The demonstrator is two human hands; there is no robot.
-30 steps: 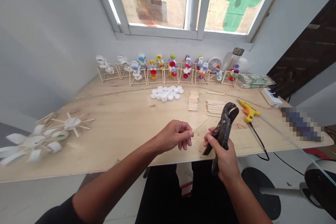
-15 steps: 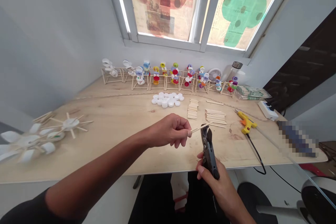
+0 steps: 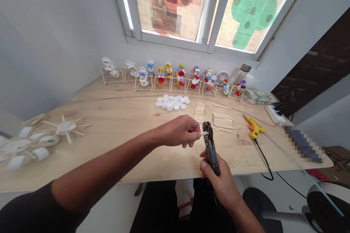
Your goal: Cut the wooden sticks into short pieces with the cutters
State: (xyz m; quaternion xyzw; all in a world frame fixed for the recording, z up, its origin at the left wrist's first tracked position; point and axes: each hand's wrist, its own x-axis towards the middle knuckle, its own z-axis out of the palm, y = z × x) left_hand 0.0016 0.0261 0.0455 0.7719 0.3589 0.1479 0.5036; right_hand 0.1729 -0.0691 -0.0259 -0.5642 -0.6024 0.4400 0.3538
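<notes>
My left hand [image 3: 182, 131] pinches thin wooden sticks [image 3: 203, 134] between thumb and fingertips, above the table. Wrapped round the handles of dark cutting pliers [image 3: 210, 151] is my right hand [image 3: 218, 174]. The jaws of the pliers are at the sticks, close to my left fingertips; whether they press on the wood I cannot tell. Behind the pliers lie a stack of short sticks [image 3: 222, 121] and a narrower stack [image 3: 199, 111]. White bottle caps [image 3: 172, 102] sit in a cluster farther back.
Stick frames with coloured caps [image 3: 180, 78] line the back by the window. A yellow glue gun [image 3: 255, 127] and a power strip [image 3: 275, 115] lie at the right. Spoked stick wheels [image 3: 66, 127] are at the left. The table's front edge [image 3: 164, 180] runs before my legs.
The pliers have moved left and up, so their jaws are now nearer my left fingertips. Less of the sticks shows between hand and jaws. The view has shifted slightly.
</notes>
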